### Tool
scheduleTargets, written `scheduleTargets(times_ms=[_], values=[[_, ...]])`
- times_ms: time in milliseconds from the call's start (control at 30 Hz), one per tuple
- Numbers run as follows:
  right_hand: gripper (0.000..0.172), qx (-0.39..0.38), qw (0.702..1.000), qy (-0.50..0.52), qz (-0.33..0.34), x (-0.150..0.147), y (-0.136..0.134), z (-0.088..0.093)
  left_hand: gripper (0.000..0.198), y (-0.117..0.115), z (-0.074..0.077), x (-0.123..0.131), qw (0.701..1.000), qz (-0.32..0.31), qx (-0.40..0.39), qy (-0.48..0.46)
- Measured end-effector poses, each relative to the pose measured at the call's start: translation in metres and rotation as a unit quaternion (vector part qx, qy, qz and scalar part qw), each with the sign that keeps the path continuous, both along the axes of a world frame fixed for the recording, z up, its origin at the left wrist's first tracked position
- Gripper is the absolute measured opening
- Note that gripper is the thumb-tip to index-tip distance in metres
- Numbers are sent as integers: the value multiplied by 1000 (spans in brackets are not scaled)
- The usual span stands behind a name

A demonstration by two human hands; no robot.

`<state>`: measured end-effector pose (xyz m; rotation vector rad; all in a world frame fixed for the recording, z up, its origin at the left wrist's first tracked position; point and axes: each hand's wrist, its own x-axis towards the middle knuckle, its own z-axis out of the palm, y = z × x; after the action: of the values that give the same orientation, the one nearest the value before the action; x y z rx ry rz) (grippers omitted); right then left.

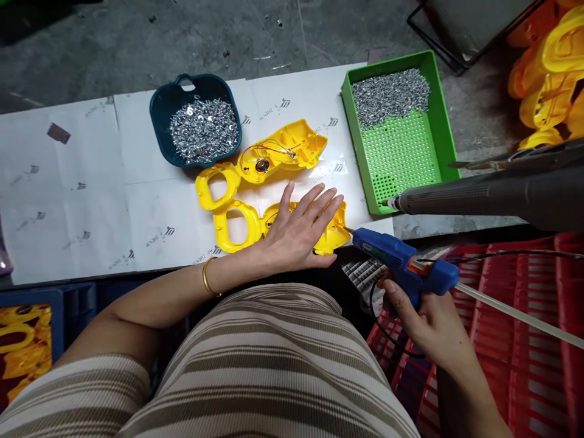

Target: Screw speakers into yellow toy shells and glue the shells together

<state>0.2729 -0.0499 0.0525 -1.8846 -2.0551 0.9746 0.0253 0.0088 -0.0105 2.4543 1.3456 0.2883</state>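
My left hand (298,234) lies with fingers stretched out over the nearer yellow plastic shell (237,226), covering its middle part. In my right hand (429,322) is a blue glue gun (392,252), its nozzle close to the right end of that shell; whether the tip touches cannot be made out. A white glue stick (511,313) sticks out of the gun's back. Just beyond my left hand lies a second yellow shell (283,152), open side up, with thin wires and a round dark part inside. Its ring-shaped handle touches the nearer shell.
A dark teal basin (157,115) of small metal screws stands at the back left. At the back right is a green basket (442,134) of screws, with a dark power tool (456,194) reaching over it. Red crates (524,274) stand at the right.
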Motion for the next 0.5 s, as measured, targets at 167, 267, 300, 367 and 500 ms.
scheduleTargets(times_ms=[167, 267, 300, 367, 500], values=[[39, -2, 1000, -23, 3, 0, -1, -2, 93, 0, 1, 0, 1000, 2, -6, 6], [39, -4, 999, -31, 4, -1, -2, -1, 94, -1, 2, 0, 1000, 2, -9, 5], [40, -5, 999, -35, 4, -1, -2, -1, 94, -1, 1, 0, 1000, 2, -10, 5], [41, -8, 999, -43, 5, -2, -3, 1, 96, -1, 1, 1, 1000, 3, -12, 4], [43, -21, 999, -50, -5, -5, -4, 5, 96, -1, 2, 1, 1000, 6, -14, 7]])
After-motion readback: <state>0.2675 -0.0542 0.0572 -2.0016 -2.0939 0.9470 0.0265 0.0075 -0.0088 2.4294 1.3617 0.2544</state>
